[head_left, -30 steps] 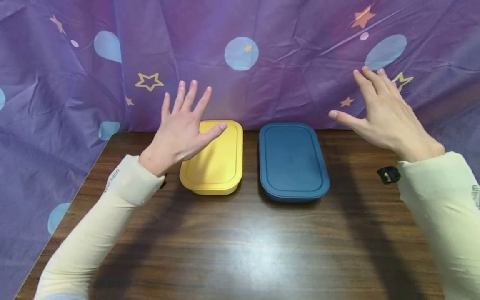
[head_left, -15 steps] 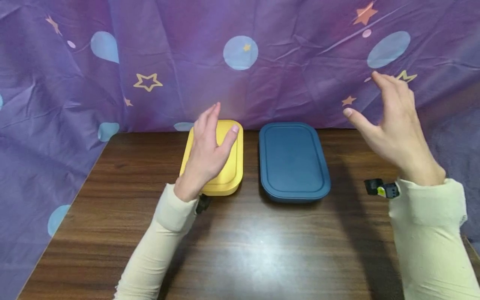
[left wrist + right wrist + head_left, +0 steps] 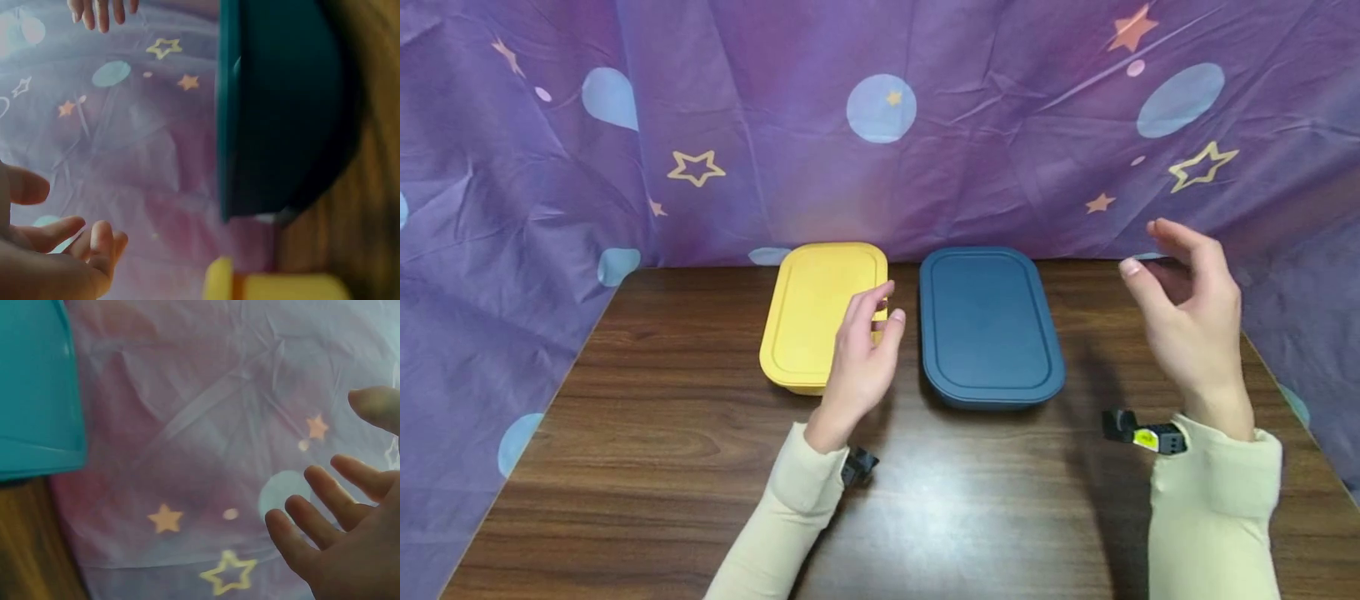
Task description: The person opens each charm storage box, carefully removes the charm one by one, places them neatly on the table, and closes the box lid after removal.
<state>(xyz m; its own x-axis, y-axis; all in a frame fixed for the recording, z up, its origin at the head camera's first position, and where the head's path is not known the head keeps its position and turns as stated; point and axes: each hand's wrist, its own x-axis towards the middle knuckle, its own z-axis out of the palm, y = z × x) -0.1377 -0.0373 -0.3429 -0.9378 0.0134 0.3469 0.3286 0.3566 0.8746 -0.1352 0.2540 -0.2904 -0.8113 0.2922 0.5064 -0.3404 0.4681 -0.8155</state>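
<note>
A yellow lidded container (image 3: pixel 812 308) and a blue lidded container (image 3: pixel 988 325) lie side by side at the back of the table. Over the yellow one's right front part hovers my left hand (image 3: pixel 861 354), thumb apart from loosely bent fingers, holding nothing. In the left wrist view, the blue container (image 3: pixel 281 112) shows from its side, apart from the left hand (image 3: pixel 56 250). My right hand (image 3: pixel 1198 325) hangs in the air to the right of the blue container, fingers relaxed and nothing in them. The right wrist view shows that hand (image 3: pixel 350 531) away from the blue container (image 3: pixel 37 394).
A dark wooden table (image 3: pixel 647 467) spreads beneath both arms. Behind it hangs a purple curtain (image 3: pixel 985 158) with stars and circles, close to the containers' far ends. Small black wrist devices (image 3: pixel 1157 437) stick out from the cuffs.
My left hand has moved right and toward me, its spread fingers now loosely bent. The right hand has come lower and nearer, its fingers more bent. Both containers stay where they were.
</note>
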